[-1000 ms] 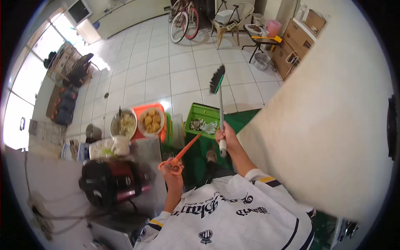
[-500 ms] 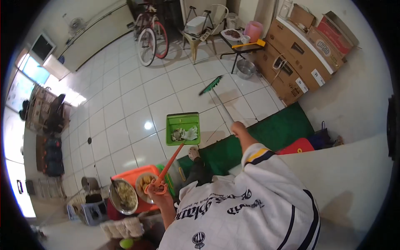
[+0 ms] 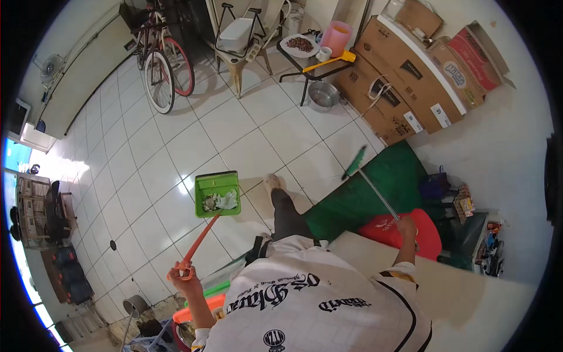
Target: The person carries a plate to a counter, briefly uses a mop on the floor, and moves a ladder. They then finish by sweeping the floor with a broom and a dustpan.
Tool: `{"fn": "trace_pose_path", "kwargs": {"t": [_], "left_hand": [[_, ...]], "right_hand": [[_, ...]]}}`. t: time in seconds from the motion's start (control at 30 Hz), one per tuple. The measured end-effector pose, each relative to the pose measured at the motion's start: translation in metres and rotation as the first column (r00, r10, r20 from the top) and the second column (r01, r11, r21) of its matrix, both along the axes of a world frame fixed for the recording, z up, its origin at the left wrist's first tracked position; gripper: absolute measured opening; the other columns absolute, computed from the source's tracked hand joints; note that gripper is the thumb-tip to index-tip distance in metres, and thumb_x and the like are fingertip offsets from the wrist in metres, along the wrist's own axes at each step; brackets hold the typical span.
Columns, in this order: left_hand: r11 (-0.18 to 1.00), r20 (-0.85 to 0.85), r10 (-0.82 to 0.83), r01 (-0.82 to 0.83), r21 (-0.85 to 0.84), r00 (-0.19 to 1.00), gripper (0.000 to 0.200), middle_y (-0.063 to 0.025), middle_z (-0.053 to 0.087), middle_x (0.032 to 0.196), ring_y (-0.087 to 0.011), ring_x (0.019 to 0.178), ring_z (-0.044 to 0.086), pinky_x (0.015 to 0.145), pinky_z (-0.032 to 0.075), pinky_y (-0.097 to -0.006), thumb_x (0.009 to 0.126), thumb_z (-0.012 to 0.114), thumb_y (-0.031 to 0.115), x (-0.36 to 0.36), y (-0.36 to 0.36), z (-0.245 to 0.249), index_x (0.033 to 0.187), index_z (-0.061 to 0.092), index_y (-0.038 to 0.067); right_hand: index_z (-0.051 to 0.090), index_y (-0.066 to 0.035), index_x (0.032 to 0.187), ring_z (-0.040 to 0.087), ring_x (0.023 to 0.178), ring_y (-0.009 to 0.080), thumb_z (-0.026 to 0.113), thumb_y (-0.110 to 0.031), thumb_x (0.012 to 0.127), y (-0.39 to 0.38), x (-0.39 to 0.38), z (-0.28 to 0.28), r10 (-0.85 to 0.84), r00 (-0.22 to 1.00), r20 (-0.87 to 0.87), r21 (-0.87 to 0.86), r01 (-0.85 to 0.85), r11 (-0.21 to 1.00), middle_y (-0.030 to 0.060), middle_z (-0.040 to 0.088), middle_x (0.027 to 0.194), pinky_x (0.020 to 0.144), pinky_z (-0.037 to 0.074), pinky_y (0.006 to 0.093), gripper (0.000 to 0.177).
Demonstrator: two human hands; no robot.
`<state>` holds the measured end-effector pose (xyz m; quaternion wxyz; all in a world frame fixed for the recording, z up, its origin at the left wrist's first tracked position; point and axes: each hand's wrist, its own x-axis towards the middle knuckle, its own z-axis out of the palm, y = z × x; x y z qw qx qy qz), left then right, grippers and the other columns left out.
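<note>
My left hand (image 3: 186, 278) is closed around the grip of an orange handle. That handle runs up to a green dustpan (image 3: 200, 188), which has white crumpled scraps (image 3: 227, 200) and other litter lying in it. Over on the right, my right hand (image 3: 406, 227) is wrapped round the metal stick of a broom (image 3: 378, 192). The broom's green bristle head (image 3: 355, 163) points away from me and overlaps the edge of the green mat (image 3: 399, 170) in this view.
A red item (image 3: 431, 237) lies by my right hand. Cardboard boxes (image 3: 404, 76) line the right wall, with a metal pot (image 3: 324, 95) beside them. A small black table, a chair (image 3: 236, 67) and bicycles (image 3: 159, 79) stand at the back of the tiled floor.
My view has shifted as I step forward onto the tiles. My right hand has swung the broom rightward, over the mat. The dustpan stays in my left hand, now away from the food bowls.
</note>
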<state>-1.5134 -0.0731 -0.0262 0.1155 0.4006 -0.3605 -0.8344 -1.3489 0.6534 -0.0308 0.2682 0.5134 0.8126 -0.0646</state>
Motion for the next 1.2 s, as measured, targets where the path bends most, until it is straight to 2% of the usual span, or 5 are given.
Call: {"fn": "trace_pose_path", "kwargs": {"t": [0.27,0.5,0.87,1.1,1.2], "left_hand": [[0.995,0.089,0.086,-0.08,-0.067,0.992,0.039,-0.0155,0.051,0.094,-0.0286,0.074,0.057,0.056,0.05,-0.0289,0.083,0.051,0.029,-0.146,0.026,-0.033,0.107,0.042,0.0],[0.985,0.136,0.169,-0.161,-0.07,0.976,0.042,-0.0191,0.051,0.099,-0.0337,0.083,0.057,0.059,0.051,-0.0299,0.086,0.048,0.031,-0.224,0.034,0.001,0.112,0.042,-0.001],[0.986,0.09,0.16,-0.163,0.022,0.983,0.043,-0.024,0.053,0.104,-0.0343,0.086,0.057,0.064,0.054,-0.0289,0.084,0.047,0.033,-0.274,-0.004,-0.039,0.109,0.045,-0.002],[0.962,-0.034,0.203,-0.193,0.192,0.979,0.043,-0.0248,0.052,0.106,-0.0378,0.089,0.056,0.072,0.054,-0.0348,0.083,0.05,0.032,-0.258,-0.016,-0.094,0.107,0.045,-0.003],[0.942,-0.001,0.318,-0.316,0.11,0.948,0.047,-0.0225,0.049,0.111,-0.0391,0.092,0.054,0.079,0.05,-0.0393,0.083,0.052,0.031,-0.256,0.011,-0.067,0.113,0.041,-0.003]], "right_hand": [[0.066,-0.003,0.096,0.06,0.097,0.0353,0.052,-0.023,0.079,0.104,-0.254,-0.075,-0.168,0.984,-0.062,0.152,0.175,0.973,0.0144,0.062,0.107,0.079,0.05,0.0448,0.029],[0.068,-0.004,0.088,0.066,0.081,0.0302,0.05,-0.017,0.082,0.113,-0.457,-0.083,0.502,0.83,0.244,0.082,-0.534,0.842,0.0166,0.066,0.086,0.069,0.053,0.0424,0.022],[0.066,-0.002,0.084,0.065,0.08,0.0329,0.045,-0.014,0.079,-0.11,-0.58,-0.096,0.667,0.723,-0.178,-0.237,-0.69,0.684,0.0186,0.065,0.087,0.069,0.051,0.0436,0.024],[0.062,-0.005,0.093,0.061,0.087,0.0349,0.05,-0.028,0.084,-0.036,-0.524,-0.08,0.581,0.779,-0.238,-0.148,-0.62,0.771,0.0164,0.063,0.091,0.074,0.049,0.0452,0.027],[0.066,-0.01,0.093,0.06,0.088,0.033,0.056,-0.035,0.08,0.026,-0.48,0.017,0.532,0.847,0.002,-0.073,-0.53,0.845,0.0155,0.063,0.094,0.074,0.049,0.0439,0.029]]}}
